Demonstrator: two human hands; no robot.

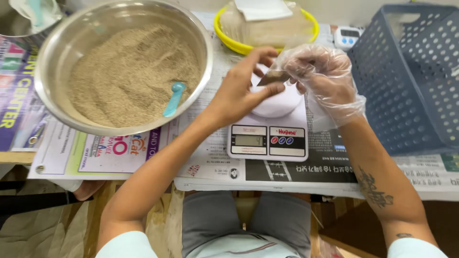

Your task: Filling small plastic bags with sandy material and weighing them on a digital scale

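Left hand (241,91): bare, pinching the small clear packet (273,78) over the scale (267,138)
Right hand (318,79): gloved, gripping the same packet's top
Done so far: packet looks partly filled
Left: loads of grain still in the steel bowl (57,102), blue scoop (173,99) parked in it

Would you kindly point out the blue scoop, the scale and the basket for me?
blue scoop (173,99), head view, middle of its handle
scale (267,141), head view, front panel beside the display
basket (406,81), head view, its perforated left wall
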